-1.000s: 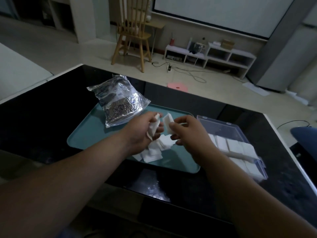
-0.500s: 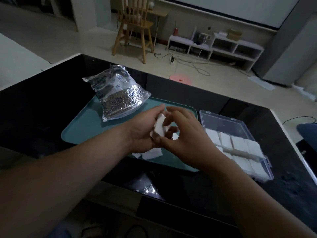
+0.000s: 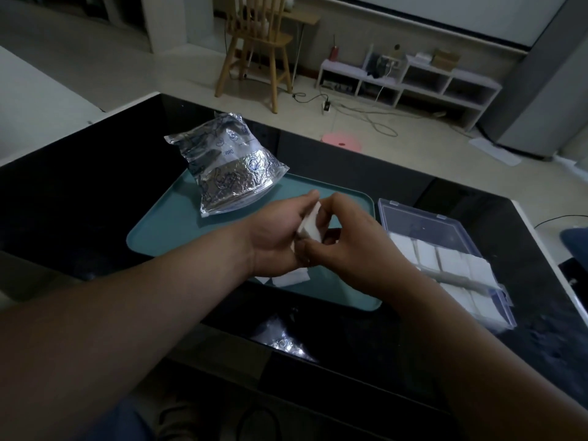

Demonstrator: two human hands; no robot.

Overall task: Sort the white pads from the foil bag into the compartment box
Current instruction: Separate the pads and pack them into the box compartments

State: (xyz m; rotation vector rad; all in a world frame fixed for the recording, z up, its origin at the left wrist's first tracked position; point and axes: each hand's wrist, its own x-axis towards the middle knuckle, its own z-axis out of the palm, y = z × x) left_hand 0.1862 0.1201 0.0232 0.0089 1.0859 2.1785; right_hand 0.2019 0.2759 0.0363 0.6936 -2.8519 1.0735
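Left hand [image 3: 276,237] and right hand [image 3: 350,246] share a pinching grip on one white pad [image 3: 310,226] above the teal tray [image 3: 165,224]. A loose handover could drop it short of the compartment box [image 3: 445,227].

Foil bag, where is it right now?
In the head view, the foil bag lies left of centre on the far end of the teal tray, left of the compartment box.

- The bag [image 3: 227,167] is shining silver with blue print.
- The tray [image 3: 171,224] is showing teal.
- The pad [image 3: 310,226] is showing white.
- The table [image 3: 79,186] is gleaming black.
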